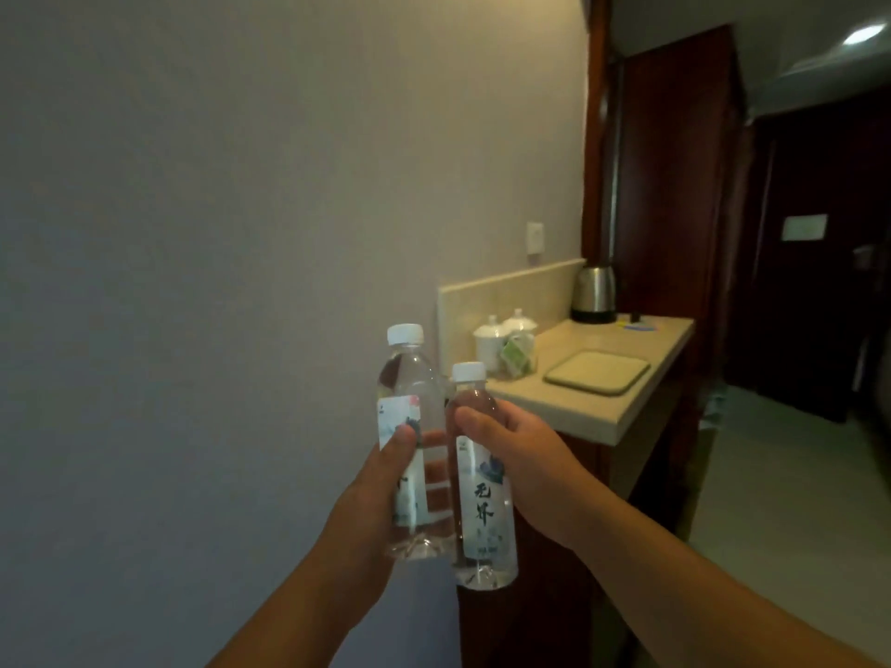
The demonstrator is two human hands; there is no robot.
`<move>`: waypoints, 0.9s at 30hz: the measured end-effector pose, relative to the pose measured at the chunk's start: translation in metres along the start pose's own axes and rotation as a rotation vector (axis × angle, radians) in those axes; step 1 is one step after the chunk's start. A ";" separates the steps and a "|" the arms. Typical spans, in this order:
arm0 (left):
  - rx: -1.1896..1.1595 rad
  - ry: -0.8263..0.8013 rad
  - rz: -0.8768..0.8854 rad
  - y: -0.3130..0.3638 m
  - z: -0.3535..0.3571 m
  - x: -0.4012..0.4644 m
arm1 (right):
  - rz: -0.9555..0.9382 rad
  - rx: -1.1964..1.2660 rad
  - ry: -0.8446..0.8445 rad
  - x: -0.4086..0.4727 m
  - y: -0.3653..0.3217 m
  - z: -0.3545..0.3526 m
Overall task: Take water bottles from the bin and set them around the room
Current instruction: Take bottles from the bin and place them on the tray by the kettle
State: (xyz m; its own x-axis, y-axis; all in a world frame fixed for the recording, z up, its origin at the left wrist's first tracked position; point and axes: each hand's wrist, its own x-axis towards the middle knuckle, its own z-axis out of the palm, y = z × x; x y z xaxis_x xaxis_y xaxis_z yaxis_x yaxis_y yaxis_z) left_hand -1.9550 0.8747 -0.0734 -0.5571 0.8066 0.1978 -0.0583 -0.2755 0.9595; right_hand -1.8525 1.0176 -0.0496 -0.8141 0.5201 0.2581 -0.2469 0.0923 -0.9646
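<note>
- Your left hand [371,494] grasped one water bottle [409,378], your right hand [525,470] another bottle [482,513].
- Beyond your right hand, a beige counter [569,407] held a tray [598,371], lidded cups [492,339] and a kettle [594,294].

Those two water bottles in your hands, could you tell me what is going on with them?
A person holds two capped water bottles upright, side by side: the left hand grips the left bottle, the right hand grips the right bottle. Neither is set down yet. Just beyond is a counter with a tray, lidded cups and a kettle.
</note>
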 end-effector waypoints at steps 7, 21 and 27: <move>0.054 -0.066 -0.024 0.053 0.119 0.049 | -0.103 -0.086 0.133 -0.014 -0.093 -0.110; 0.229 -0.012 0.039 0.030 0.245 0.173 | -0.171 -0.224 0.081 0.039 -0.111 -0.289; 0.351 0.080 0.035 -0.004 0.251 0.260 | -0.166 -0.254 0.074 0.118 -0.073 -0.338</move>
State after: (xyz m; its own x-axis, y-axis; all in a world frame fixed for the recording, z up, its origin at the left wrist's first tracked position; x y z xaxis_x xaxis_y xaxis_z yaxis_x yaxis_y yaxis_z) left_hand -1.8916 1.2170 0.0249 -0.6177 0.7524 0.2287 0.2426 -0.0943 0.9655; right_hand -1.7529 1.3596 0.0334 -0.7307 0.5396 0.4181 -0.2266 0.3860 -0.8942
